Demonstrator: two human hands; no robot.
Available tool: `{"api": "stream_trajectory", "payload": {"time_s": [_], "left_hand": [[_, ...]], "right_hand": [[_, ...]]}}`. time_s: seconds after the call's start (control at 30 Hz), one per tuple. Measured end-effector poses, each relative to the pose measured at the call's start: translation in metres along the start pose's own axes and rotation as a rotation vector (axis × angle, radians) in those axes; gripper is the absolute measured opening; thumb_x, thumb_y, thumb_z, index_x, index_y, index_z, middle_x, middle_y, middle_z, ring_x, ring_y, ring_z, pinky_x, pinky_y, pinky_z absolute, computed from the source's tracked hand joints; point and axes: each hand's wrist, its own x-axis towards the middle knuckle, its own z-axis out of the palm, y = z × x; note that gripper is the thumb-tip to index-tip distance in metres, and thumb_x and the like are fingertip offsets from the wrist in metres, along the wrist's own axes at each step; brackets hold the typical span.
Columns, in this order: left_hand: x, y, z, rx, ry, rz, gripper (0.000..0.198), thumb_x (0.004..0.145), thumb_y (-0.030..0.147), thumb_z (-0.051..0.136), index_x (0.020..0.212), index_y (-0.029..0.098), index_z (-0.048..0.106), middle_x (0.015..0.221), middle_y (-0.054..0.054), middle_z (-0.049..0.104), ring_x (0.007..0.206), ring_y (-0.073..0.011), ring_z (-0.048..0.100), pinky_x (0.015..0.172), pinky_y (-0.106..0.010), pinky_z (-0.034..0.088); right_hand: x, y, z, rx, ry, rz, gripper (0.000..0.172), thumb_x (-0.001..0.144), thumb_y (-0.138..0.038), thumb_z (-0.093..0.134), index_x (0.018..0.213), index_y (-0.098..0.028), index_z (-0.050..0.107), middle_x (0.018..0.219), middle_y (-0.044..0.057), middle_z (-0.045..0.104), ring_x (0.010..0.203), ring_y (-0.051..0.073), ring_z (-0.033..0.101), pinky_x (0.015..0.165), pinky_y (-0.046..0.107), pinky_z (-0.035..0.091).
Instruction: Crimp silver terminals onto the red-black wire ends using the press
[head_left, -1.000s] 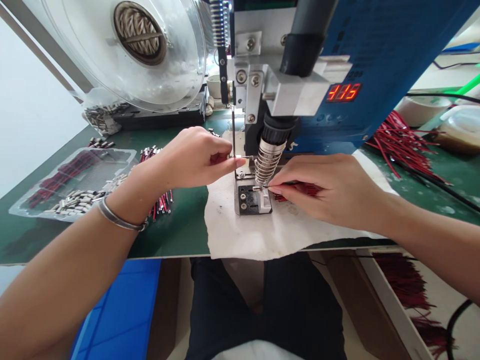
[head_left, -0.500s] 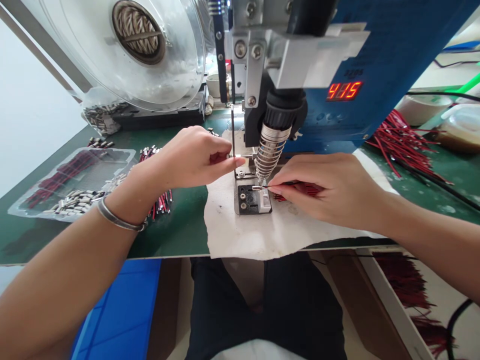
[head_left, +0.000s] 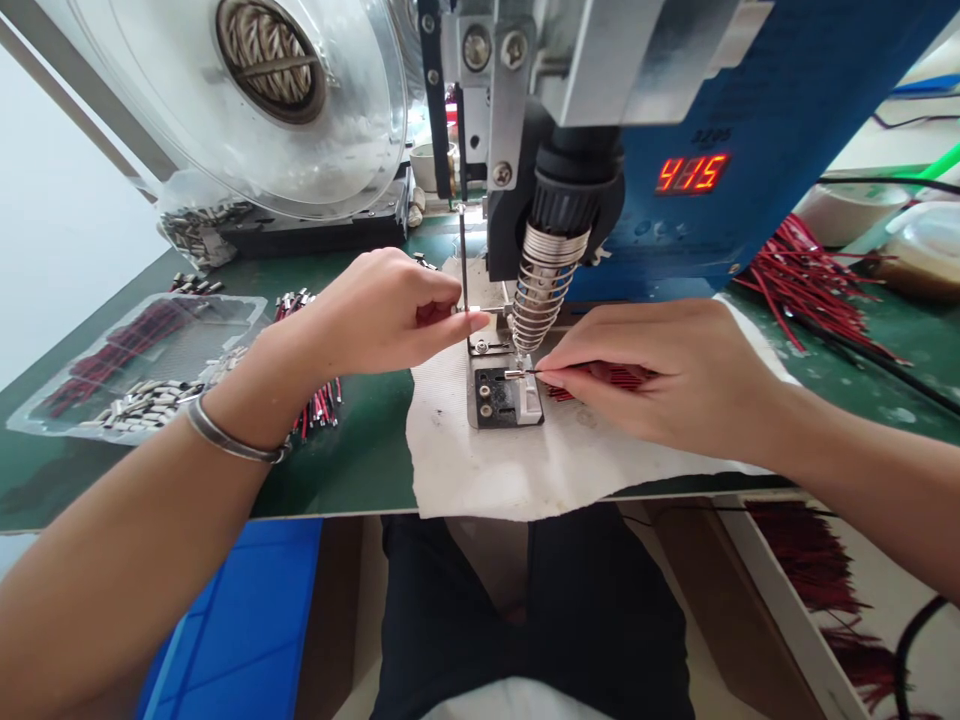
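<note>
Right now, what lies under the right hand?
Under the right hand lies a bundle of red wires on the white cloth. Its fingers pinch one wire; the palm covers the rest.

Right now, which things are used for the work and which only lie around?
In use: left hand, right hand, thin wire, small metal terminal, fixture block, soldering iron.
Lying about: tray of terminals, red wire pile, white cloth, clear reel.

Blue machine [head_left: 787, 110]; red wires [head_left: 802, 265]; green table [head_left: 360, 460]; white cloth [head_left: 510, 470].
</note>
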Motion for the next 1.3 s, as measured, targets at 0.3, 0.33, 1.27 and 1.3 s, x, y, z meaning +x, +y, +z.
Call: {"api": "stream_trajectory", "payload": {"time_s": [0.3,0.33,1.27,1.3], "left_hand": [[-0.0005,0.0008,0.0003,-0.019,0.008,0.011,0.045,0.095,0.045,0.047,0.060,0.023,0.030,0.051,0.004,0.030,0.052,-0.0139,0.022,0.055,-0.033,0.026],[-0.0007,0.0010,0.0003,-0.015,0.004,0.007,0.044,0.096,0.044,0.047,0.060,0.023,0.031,0.051,0.004,0.030,0.052,-0.0138,0.022,0.055,-0.033,0.026],[-0.0012,-0.0008,0.0016,-0.002,-0.001,-0.007,0.045,0.096,0.045,0.046,0.061,0.023,0.029,0.052,0.004,0.029,0.052,-0.0137,0.021,0.055,-0.033,0.025],[-0.0011,-0.0009,0.0016,-0.002,0.000,-0.006,0.045,0.096,0.045,0.046,0.061,0.023,0.029,0.052,0.004,0.028,0.052,-0.0138,0.021,0.055,-0.033,0.024]], "right_hand": [[-0.0005,-0.0002,-0.0004,0.000,0.022,-0.011,0.022,0.098,-0.018,0.061,0.086,-0.029,0.076,0.088,-0.002,0.081,0.075,0.018,0.075,0.066,0.033,0.058],[-0.0007,0.0000,-0.0006,-0.004,0.023,-0.017,0.022,0.098,-0.018,0.061,0.086,-0.029,0.076,0.088,-0.001,0.081,0.076,0.018,0.075,0.066,0.032,0.058],[-0.0010,-0.0021,0.0033,-0.038,0.096,-0.015,0.013,0.096,-0.017,0.069,0.089,-0.026,0.076,0.088,-0.002,0.082,0.074,0.016,0.076,0.063,0.030,0.058],[-0.0009,-0.0019,0.0034,-0.036,0.101,-0.016,0.013,0.095,-0.017,0.069,0.089,-0.026,0.076,0.088,-0.002,0.082,0.074,0.016,0.076,0.063,0.030,0.058]]}}
